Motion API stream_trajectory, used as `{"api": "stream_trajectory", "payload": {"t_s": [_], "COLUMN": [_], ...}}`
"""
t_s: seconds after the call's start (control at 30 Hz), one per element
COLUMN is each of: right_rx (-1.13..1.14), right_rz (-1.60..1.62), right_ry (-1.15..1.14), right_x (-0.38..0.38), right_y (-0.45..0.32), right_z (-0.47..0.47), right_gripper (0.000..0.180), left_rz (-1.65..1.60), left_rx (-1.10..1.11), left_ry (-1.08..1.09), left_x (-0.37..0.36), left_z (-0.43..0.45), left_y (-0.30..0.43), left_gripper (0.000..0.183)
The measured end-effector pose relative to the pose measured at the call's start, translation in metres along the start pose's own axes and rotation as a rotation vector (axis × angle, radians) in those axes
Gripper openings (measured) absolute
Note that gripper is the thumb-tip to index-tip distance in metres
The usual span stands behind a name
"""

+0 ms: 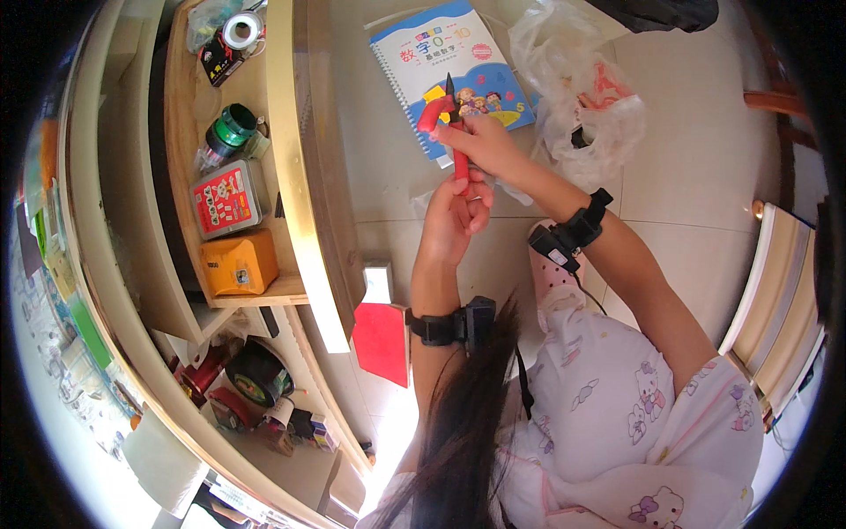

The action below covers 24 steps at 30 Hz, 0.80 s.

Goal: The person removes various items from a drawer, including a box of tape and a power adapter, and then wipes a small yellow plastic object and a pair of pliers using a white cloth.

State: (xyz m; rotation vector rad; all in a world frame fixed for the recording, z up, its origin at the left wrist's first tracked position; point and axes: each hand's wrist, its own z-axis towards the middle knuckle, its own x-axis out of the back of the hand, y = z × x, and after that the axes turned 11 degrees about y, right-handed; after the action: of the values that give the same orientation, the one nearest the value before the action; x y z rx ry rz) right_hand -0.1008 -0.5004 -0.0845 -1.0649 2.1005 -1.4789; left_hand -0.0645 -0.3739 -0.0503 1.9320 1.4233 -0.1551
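Observation:
A pair of pliers (461,155) with red handles and a dark pointed tip is held over a spiral-bound number workbook (423,49) on the tiled floor. One handle curves off to the left, while the other points down toward me. My right hand (489,145) grips the tool near its middle, its thumb by the curved handle. At the lower end of the straight handle, the thumb and fingers of my left hand (459,211) close on it. Both wrists wear black strapped devices.
A crumpled clear plastic bag (568,86) lies right of the workbook. At left, an open wooden drawer (287,291) holds a white roll (242,30), a green-and-black container (232,127), a tin (227,200) and an orange box (239,262). A red flat item (381,344) is beside my left forearm.

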Motion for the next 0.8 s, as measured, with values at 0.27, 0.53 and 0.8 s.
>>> {"api": "stream_trajectory", "payload": {"t_s": [0.27, 0.53, 0.8], "right_rx": [0.161, 0.985, 0.911], "right_rz": [-0.032, -0.313, -0.364], "right_ry": [-0.098, -0.024, -0.266], "right_x": [0.011, 0.035, 0.035], "right_y": [-0.017, -0.048, -0.054], "right_z": [-0.004, -0.026, -0.037], "right_gripper": [0.035, 0.018, 0.033], "left_rz": [0.204, 0.457, 0.321], "left_rx": [-0.102, -0.363, -0.172], "left_ry": [-0.055, 0.258, 0.267], "left_x": [0.005, -0.013, -0.03], "left_z": [-0.007, -0.024, -0.04], "left_y": [0.013, 0.023, 0.027], "left_gripper": [0.022, 0.02, 0.017]}}
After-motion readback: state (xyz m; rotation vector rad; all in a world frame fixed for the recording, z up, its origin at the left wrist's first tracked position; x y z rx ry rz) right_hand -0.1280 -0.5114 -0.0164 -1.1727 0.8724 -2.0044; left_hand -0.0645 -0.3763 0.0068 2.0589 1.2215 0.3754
